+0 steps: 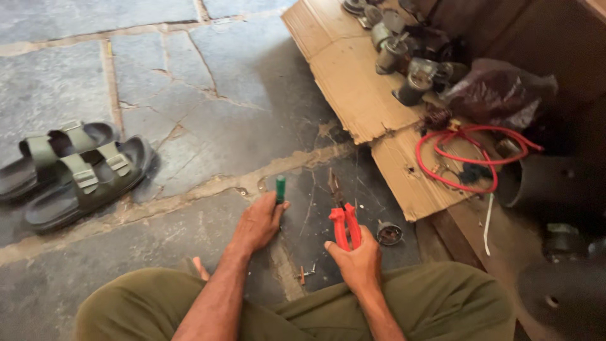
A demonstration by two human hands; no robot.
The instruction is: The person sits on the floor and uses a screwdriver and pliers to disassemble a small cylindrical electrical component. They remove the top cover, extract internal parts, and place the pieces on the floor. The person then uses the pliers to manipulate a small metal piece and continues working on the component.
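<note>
Pliers (344,221) with red handles lie on the stone floor (189,95), the right hand (358,260) closed around them and the left hand (260,222) pinching a green-handled tool (280,189) upright, so a loose pinch could let it tip toward the small round part (389,233) nearby.

I sit on the stone floor (208,95) of a rough repair workshop. Flattened cardboard (353,82) lies ahead of me to the right; on it stand greasy metal parts (404,60), with red wire (467,155) coiled at its near end. Sandals (76,167) lie well left of it.
</note>
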